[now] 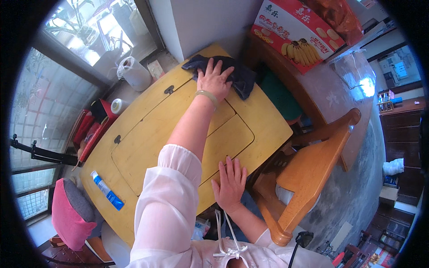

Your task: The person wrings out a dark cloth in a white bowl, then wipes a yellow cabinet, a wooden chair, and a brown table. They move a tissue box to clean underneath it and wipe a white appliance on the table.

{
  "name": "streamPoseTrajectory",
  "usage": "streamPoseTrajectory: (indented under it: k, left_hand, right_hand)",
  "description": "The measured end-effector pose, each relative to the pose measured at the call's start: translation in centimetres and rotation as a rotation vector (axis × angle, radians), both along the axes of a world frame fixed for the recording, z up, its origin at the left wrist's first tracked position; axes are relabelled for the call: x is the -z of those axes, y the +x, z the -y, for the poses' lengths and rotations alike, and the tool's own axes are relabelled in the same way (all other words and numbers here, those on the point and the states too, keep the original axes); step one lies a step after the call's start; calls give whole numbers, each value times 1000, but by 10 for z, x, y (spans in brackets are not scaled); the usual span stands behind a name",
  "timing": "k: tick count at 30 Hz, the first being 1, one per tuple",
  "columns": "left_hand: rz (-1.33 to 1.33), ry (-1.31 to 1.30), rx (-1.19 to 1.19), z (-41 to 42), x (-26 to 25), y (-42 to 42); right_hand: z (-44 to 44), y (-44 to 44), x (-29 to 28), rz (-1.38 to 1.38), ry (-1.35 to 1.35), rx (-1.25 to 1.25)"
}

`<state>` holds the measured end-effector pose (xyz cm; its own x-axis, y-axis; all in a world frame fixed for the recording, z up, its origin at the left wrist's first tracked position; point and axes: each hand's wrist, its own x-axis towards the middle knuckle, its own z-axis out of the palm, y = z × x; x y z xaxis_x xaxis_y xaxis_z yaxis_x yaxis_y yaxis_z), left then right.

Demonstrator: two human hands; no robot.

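Observation:
My left hand [214,80] lies palm down with spread fingers on a dark navy cloth [243,78], pressing it onto the far end of a yellow wooden tabletop [161,117]. The cloth is bunched, and part of it hangs past the table's edge. Inset panels with seams and two dark metal hinges [169,89] divide the tabletop. Flat on the near edge rests my right hand [231,184], fingers a little apart and nothing in it. A blue and white squeeze tube [107,191] lies near the table's left end.
Along the window side stand a red box [97,134] of odds and ends, a thread cone [119,106] and a white plastic-wrapped roll [134,73]. A wooden chair [301,167] stands close at right. Behind it, a banana-printed carton [298,37] sits on another table [321,87]. A pink cushion [68,217] is lower left.

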<state>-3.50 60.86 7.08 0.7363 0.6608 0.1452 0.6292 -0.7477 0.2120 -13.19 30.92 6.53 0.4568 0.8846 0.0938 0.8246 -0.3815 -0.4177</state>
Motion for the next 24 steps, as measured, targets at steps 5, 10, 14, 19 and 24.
streamPoseTrajectory:
  k: [5, 10, 14, 19, 24]
  left_hand:
    - [-37, -36, -64, -22, -3, 13]
    - [-69, -18, -98, -29, -1, 16]
    - [-50, -41, -9, -11, -1, 11]
    - [35, -62, 168, 74, -3, 5]
    - [46, -124, 329, 138, -15, -20]
  right_hand:
    - [0, 0, 1, 0, -9, 5]
    - [0, -3, 5, 19, 39, 10]
    - [0, -2, 0, -26, 35, 10]
    - [-1, -2, 3, -15, 48, 15]
    - [2, 1, 16, 85, 49, -24]
